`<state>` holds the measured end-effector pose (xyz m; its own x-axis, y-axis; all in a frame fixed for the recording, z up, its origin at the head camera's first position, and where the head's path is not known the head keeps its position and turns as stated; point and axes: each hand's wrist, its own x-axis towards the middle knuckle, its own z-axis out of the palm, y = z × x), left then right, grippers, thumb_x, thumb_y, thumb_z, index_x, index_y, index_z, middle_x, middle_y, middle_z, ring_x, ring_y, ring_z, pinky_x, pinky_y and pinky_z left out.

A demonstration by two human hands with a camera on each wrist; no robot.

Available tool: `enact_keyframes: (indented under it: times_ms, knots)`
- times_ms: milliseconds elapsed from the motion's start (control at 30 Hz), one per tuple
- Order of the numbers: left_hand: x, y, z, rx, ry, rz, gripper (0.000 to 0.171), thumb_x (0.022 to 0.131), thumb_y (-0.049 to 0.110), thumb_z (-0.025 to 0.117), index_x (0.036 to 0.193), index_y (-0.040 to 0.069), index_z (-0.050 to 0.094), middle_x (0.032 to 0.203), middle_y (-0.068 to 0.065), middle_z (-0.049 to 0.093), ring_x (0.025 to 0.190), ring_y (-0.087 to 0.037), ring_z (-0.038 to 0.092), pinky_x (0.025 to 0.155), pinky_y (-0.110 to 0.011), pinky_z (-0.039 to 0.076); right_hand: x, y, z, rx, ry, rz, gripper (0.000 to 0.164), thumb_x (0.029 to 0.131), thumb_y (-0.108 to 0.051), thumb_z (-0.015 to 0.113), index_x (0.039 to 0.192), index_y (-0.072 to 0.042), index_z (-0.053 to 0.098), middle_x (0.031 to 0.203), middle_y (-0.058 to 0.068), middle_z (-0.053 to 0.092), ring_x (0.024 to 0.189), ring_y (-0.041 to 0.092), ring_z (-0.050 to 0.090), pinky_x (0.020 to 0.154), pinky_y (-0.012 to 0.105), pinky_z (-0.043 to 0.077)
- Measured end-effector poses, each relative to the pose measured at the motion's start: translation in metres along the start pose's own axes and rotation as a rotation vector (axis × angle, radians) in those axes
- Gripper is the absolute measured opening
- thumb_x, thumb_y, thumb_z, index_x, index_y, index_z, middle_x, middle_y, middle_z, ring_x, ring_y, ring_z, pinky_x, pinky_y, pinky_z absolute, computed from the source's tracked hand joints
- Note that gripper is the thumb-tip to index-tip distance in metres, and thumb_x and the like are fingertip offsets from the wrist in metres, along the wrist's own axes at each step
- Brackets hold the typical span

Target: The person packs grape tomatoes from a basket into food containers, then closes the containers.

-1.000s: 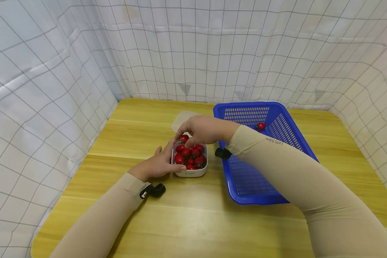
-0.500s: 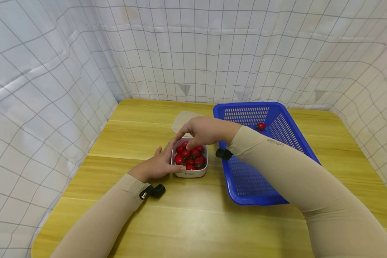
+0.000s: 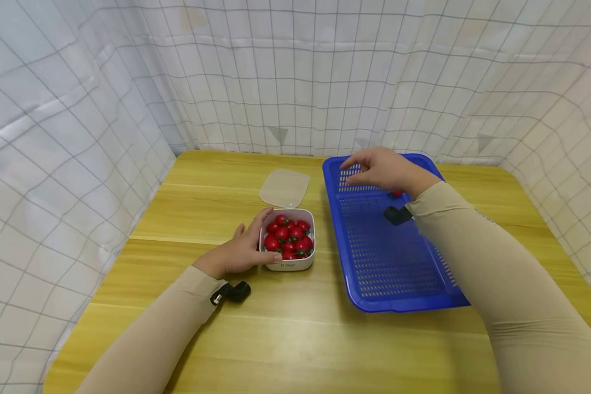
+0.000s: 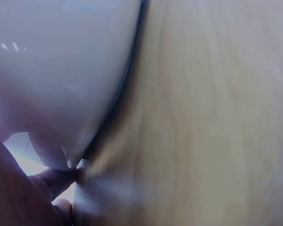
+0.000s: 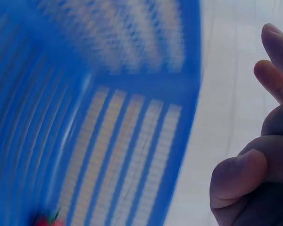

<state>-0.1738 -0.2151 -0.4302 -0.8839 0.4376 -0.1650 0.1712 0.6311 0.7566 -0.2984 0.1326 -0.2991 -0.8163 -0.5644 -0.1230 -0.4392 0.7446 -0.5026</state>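
A white square container (image 3: 291, 265) full of small red cherry tomatoes (image 3: 295, 233) stands on the table. My left hand (image 3: 241, 253) holds its left side, thumb along the front and fingers around the back-left corner. In the left wrist view the container's white wall (image 4: 61, 70) fills the upper left, with part of the hand (image 4: 33, 188) below. My right hand (image 3: 386, 171) hovers over the far part of the blue basket (image 3: 345, 268), fingers apart and holding nothing. One red tomato (image 3: 396, 193) lies in the basket, partly hidden by the right wrist; its edge (image 5: 49, 221) shows in the right wrist view.
A translucent lid (image 3: 284, 187) lies flat behind the container. Beneath everything is a wooden table (image 3: 295, 339), enclosed at the back and sides by white gridded curtains (image 3: 295, 82). The basket's raised rim runs close to the container's right.
From above the container, where a tomato went down among the others, my right hand has moved right over the basket. The left hand stays on the container. The lid is now uncovered.
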Motion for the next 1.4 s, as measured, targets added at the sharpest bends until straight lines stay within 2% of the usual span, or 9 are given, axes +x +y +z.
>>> enact_keyframes:
  times_ms: [133,233,367,567,667,733,800,1167,1400]
  knots:
    - [-0.003,-0.001,-0.002,0.007,0.004,-0.015,0.113,0.092,0.048,0.075,0.169,0.021,-0.002,0.176,-0.014,0.017,0.16,-0.046,0.022,0.127,-0.065,-0.016,-0.005,0.042,-0.01,-0.055,0.0,0.085,0.044,0.098,-0.027,0.075,0.139,-0.013,0.069,0.085,0.002,0.074,0.081,0.019,0.061,0.085,0.041,0.048]
    - [-0.005,-0.001,-0.002,0.0,0.001,-0.021,0.113,0.092,0.048,0.075,0.169,0.02,-0.002,0.176,-0.014,0.017,0.161,-0.046,0.02,0.126,-0.064,-0.016,-0.007,0.063,-0.011,-0.072,-0.051,0.121,0.046,0.099,-0.022,0.073,0.142,-0.008,0.066,0.094,0.01,0.078,0.088,0.027,0.07,0.095,0.049,0.052]
    - [-0.004,-0.002,-0.001,-0.004,0.001,-0.017,0.113,0.091,0.049,0.075,0.169,0.02,-0.001,0.175,-0.014,0.019,0.161,-0.044,0.022,0.127,-0.064,-0.016,-0.008,0.076,-0.009,-0.105,-0.113,0.129,0.046,0.097,-0.011,0.071,0.141,0.0,0.063,0.101,0.015,0.079,0.098,0.032,0.074,0.1,0.052,0.052]
    - [-0.001,-0.002,0.0,-0.007,-0.001,-0.014,0.112,0.092,0.048,0.076,0.169,0.022,-0.001,0.175,-0.011,0.021,0.161,-0.041,0.023,0.127,-0.063,-0.016,-0.008,0.083,0.002,-0.285,-0.155,0.145,0.049,0.083,-0.003,0.078,0.13,0.007,0.066,0.115,0.025,0.074,0.115,0.043,0.067,0.107,0.057,0.05]
    - [0.0,-0.002,0.0,-0.004,-0.004,-0.004,0.113,0.092,0.048,0.075,0.169,0.021,-0.002,0.175,-0.011,0.021,0.161,-0.041,0.024,0.127,-0.064,-0.015,-0.01,0.084,0.006,-0.353,-0.168,0.176,0.032,0.08,-0.004,0.079,0.109,0.005,0.071,0.103,0.021,0.073,0.102,0.04,0.068,0.098,0.054,0.055]
    - [0.0,-0.001,0.0,-0.002,-0.005,0.003,0.112,0.092,0.049,0.075,0.169,0.021,-0.001,0.175,-0.011,0.02,0.16,-0.041,0.025,0.127,-0.064,-0.015,-0.01,0.086,0.007,-0.385,-0.172,0.179,0.019,0.079,-0.004,0.077,0.095,0.002,0.071,0.089,0.015,0.07,0.086,0.032,0.065,0.086,0.05,0.056]
    - [0.001,-0.001,0.0,-0.001,-0.004,0.01,0.113,0.092,0.049,0.075,0.169,0.02,-0.001,0.175,-0.011,0.02,0.16,-0.041,0.025,0.127,-0.065,-0.015,-0.011,0.087,0.008,-0.396,-0.175,0.19,0.01,0.079,-0.003,0.075,0.087,-0.001,0.069,0.083,0.011,0.068,0.079,0.028,0.061,0.079,0.047,0.055]
    - [0.002,-0.001,0.0,-0.004,-0.003,0.026,0.111,0.092,0.047,0.074,0.169,0.02,-0.002,0.176,-0.012,0.018,0.16,-0.043,0.026,0.126,-0.066,-0.017,-0.008,0.092,0.014,-0.413,-0.153,0.249,0.008,0.082,-0.004,0.071,0.078,-0.001,0.065,0.081,0.013,0.063,0.074,0.03,0.059,0.075,0.047,0.055]
    - [0.002,0.0,-0.001,-0.005,-0.005,0.02,0.111,0.092,0.046,0.075,0.169,0.02,-0.002,0.175,-0.012,0.019,0.16,-0.042,0.026,0.126,-0.065,-0.016,-0.006,0.093,0.018,-0.433,-0.153,0.196,0.007,0.08,-0.005,0.073,0.074,-0.002,0.069,0.075,0.009,0.061,0.069,0.027,0.055,0.069,0.043,0.052]
